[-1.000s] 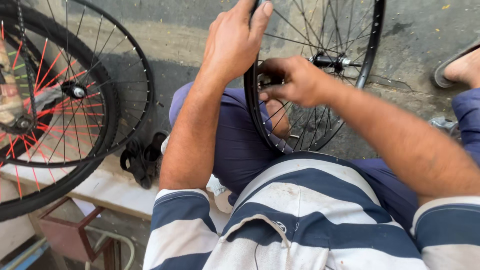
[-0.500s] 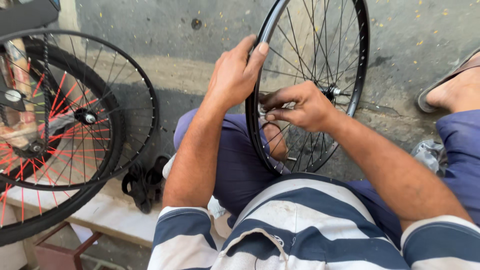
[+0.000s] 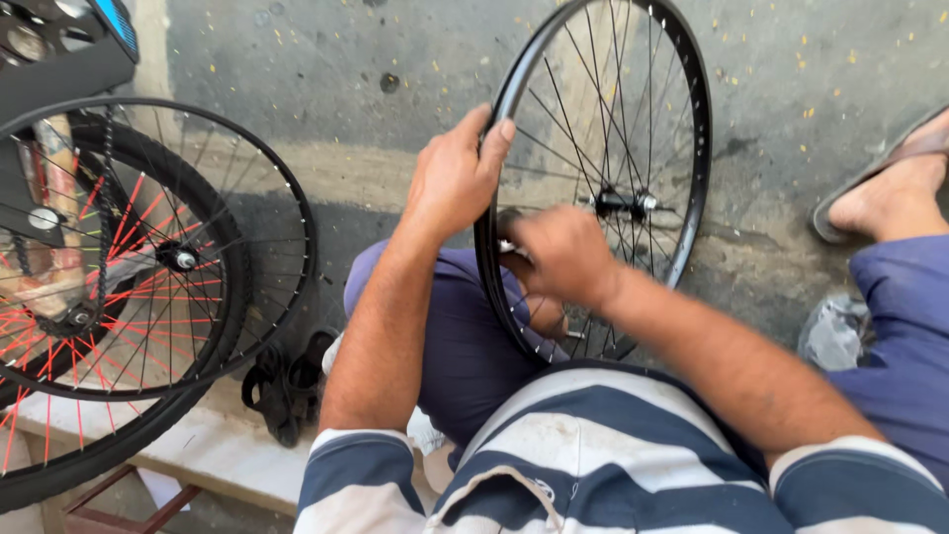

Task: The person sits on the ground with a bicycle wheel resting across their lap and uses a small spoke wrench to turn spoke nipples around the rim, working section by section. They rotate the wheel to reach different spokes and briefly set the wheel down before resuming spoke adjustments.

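A bare black bicycle wheel rim (image 3: 698, 148) with thin spokes and a silver hub (image 3: 621, 204) stands upright between my knees on the concrete ground. My left hand (image 3: 457, 176) grips the rim's left edge near the top. My right hand (image 3: 559, 255) is closed around a small metal tool at the spokes by the rim's inner left side; the tool is mostly hidden by my fingers. My striped shirt and blue trousers fill the bottom of the view.
Two more wheels lean at the left: a black rim with dark spokes (image 3: 289, 213) and a tyred wheel with red spokes (image 3: 119, 257). A dark pedal-like part (image 3: 282, 381) lies by my left knee. A sandalled foot (image 3: 890, 193) rests at the right, crumpled plastic (image 3: 835, 331) below it.
The view has tilted down and the rim sits lower and more central. My left hand has slid along the rim's edge; my right hand has stayed at the spokes with small turning motion.
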`<state>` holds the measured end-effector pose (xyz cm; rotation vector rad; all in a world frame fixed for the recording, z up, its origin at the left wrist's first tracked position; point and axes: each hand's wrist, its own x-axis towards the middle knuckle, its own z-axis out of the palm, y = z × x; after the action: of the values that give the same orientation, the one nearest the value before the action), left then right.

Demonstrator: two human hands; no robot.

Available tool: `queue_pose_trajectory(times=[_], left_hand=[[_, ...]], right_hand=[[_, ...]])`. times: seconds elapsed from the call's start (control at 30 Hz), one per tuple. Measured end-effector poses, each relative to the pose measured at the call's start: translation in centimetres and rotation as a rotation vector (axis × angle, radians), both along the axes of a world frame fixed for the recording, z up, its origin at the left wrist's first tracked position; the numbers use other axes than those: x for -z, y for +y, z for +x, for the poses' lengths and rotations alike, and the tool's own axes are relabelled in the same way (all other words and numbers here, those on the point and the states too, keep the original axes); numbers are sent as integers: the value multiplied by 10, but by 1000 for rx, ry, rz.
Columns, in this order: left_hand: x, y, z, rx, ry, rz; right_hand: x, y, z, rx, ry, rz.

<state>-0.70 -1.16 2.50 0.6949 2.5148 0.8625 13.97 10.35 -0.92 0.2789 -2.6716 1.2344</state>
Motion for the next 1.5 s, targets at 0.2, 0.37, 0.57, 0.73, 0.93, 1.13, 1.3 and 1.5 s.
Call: queue_pose_trajectory(times=[0.2,0.37,0.57,0.73,0.93,1.13,1.3,1.5], left_hand=[[5,-3,-1,18,-12,-56],[12,-7,-1,43,37,48],[10,-9,1,33,0,109],[9,-12,0,39,-5,66],[13,-13,0,55,24,64],[13,-13,1,53,17,94],[13,-14,2,64,13,74],[14,-13,2,53,15,103]], right_hand=[[26,1,-16,-170,-366,299],[27,-16,-5,-33,-301,251],[36,39,-36,-600,-837,-874],[29,21,-15,-223,-730,-460],[14,-15,2,92,112,55],[15,-7,12,90,92,14],[21,11,17,-42,-252,-496],[14,13,-2,-144,-467,-546]])
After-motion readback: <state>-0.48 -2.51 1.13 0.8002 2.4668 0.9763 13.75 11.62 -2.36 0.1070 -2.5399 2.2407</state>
